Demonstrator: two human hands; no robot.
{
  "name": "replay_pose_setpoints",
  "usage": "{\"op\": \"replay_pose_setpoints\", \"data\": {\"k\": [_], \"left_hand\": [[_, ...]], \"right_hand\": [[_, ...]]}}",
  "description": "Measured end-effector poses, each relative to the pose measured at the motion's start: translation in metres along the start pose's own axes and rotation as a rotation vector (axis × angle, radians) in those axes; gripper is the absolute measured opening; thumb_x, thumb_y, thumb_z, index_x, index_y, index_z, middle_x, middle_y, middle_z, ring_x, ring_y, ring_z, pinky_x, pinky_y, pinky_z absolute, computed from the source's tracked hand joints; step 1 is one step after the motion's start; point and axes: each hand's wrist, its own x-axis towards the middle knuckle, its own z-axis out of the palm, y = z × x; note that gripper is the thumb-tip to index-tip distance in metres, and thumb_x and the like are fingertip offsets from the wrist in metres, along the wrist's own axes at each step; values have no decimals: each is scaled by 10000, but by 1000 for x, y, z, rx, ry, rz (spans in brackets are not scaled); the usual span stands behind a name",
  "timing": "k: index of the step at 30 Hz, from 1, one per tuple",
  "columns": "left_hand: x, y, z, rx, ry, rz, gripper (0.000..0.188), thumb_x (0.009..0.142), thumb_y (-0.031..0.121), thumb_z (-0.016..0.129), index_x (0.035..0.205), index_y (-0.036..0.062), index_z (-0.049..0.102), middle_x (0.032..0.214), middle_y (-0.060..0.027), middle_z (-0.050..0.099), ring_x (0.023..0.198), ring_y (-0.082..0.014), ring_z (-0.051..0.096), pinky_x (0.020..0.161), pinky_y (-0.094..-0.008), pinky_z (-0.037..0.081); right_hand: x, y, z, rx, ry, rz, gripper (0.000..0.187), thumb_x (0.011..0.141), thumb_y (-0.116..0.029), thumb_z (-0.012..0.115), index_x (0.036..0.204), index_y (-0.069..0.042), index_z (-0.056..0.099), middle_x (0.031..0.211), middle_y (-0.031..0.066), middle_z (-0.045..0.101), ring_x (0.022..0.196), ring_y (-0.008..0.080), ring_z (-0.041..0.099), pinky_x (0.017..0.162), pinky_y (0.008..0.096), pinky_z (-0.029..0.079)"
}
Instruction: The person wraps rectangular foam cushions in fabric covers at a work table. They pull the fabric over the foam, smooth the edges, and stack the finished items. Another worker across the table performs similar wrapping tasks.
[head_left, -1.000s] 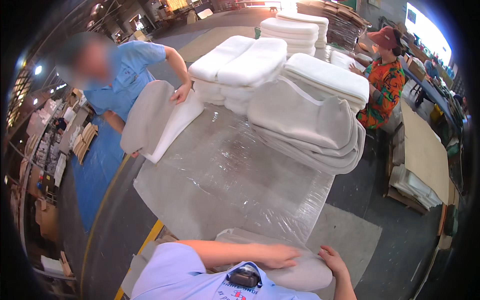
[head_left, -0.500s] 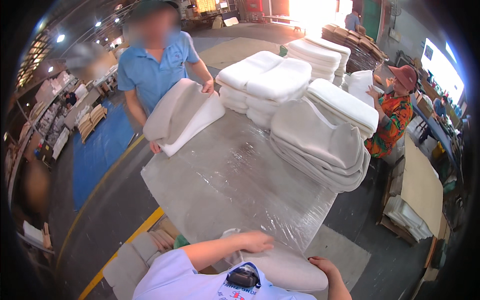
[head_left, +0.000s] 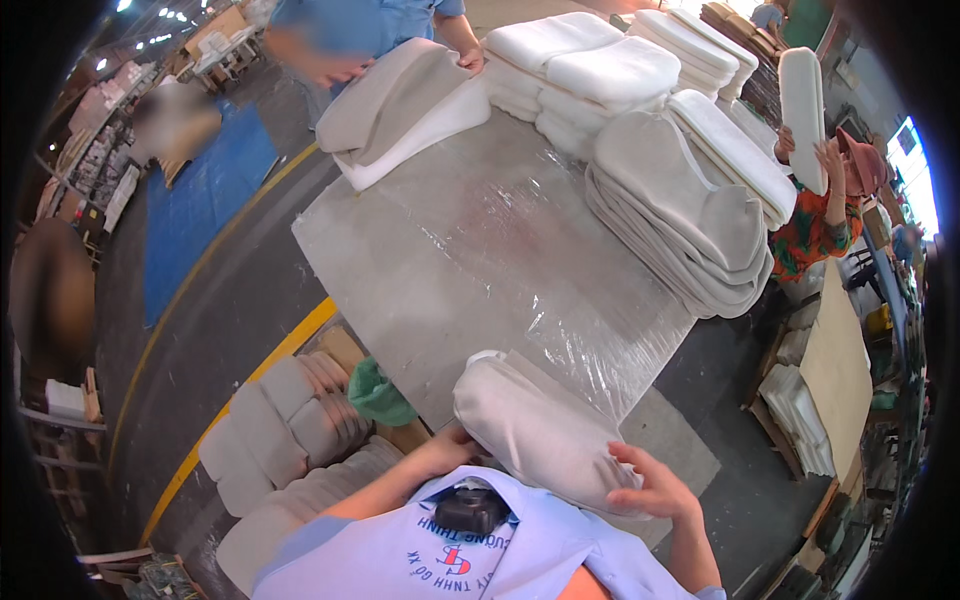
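Observation:
In front of me, at the table's near edge, lies a cushion in a beige fabric cover (head_left: 540,420). White padding (head_left: 487,356) peeps out at its far left end. My left hand (head_left: 447,452) is at the cushion's near left side, with its fingertips partly hidden against it. At the right end, my right hand (head_left: 650,483) has its fingers apart, the fingertips at the cover and the palm off it. Across the table a co-worker's hand (head_left: 468,62) is on a beige cover (head_left: 395,100) partly over a white pad (head_left: 425,135).
The plastic-wrapped table (head_left: 430,260) bears a stack of beige covers (head_left: 680,220) and stacks of white pads (head_left: 590,70). At right, another person holds up a white pad (head_left: 802,120). Beige cushions (head_left: 290,400) and a green bag (head_left: 380,392) are at lower left.
The cushion has turned, its left end now farther from me. My left hand has moved off its top to the near side. My right hand has opened from its right end.

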Motion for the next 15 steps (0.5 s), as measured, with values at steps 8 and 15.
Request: {"op": "replay_pose_setpoints", "data": {"k": [8, 15], "left_hand": [[46, 32, 41, 64, -127, 209, 526, 956, 137, 717, 1451, 24, 579, 1349, -141, 680, 1126, -232, 686, 988, -382, 549], [61, 34, 52, -64, -206, 446, 655, 1030, 266, 672, 1615, 115, 418, 1615, -97, 476, 1303, -240, 580, 1091, -400, 482]], "right_hand": [[13, -32, 58, -595, 365, -32, 923, 770, -278, 891, 1568, -108, 459, 1347, 238, 655, 1256, 434, 631, 1029, 482, 521], [19, -40, 20, -200, 568, 43, 596, 817, -197, 860, 1363, -54, 669, 1070, 180, 790, 1010, 306, 763, 906, 409, 574]]}}
